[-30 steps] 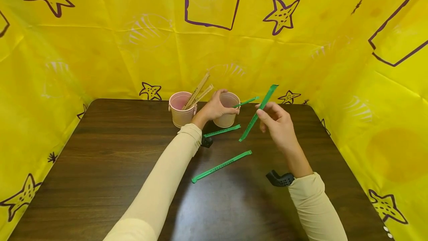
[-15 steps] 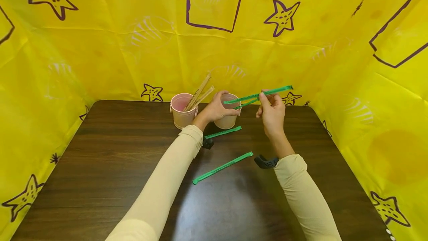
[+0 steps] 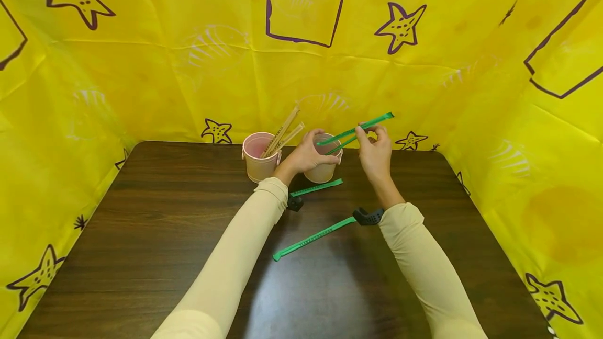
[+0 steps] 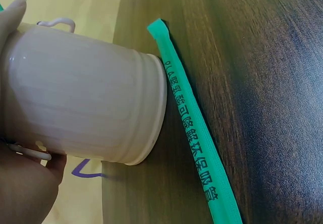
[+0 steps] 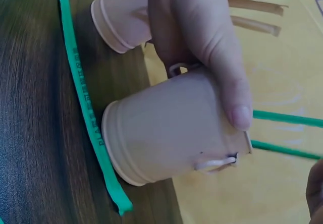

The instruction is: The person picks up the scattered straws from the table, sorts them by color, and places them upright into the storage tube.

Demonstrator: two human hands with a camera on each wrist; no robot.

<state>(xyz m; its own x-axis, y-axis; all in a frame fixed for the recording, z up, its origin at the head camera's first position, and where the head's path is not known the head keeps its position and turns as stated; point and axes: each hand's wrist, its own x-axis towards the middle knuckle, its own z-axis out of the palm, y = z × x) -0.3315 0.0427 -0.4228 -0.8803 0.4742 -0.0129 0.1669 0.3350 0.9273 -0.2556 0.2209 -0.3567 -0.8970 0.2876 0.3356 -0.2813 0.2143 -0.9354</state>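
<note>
My left hand [image 3: 308, 155] grips the right-hand small pink bucket [image 3: 320, 174] near its rim, thumb on the near side. The bucket stands upright on the table; its wall fills much of the left wrist view. With thumb and fingertips, my right hand [image 3: 377, 158] pinches a green wrapped straw [image 3: 380, 119]. This straw slants down to the left, its lower end over the bucket's mouth. Just below it, another green wrapped straw [image 3: 347, 143] leans out of the same bucket. Only a sliver of my right hand shows in the right wrist view.
A second pink bucket [image 3: 258, 169] stands to the left, holding two brown wrapped straws [image 3: 285, 128]. One green straw [image 4: 192, 128] lies before the gripped bucket, another green straw [image 3: 311, 237] nearer me. Yellow printed cloth [image 3: 301, 77] rises behind the dark wooden table [image 3: 165, 239].
My right hand has moved left toward the bucket, swinging its green straw from steep to a shallow slant with the lower end at the mouth. My left hand keeps its grip.
</note>
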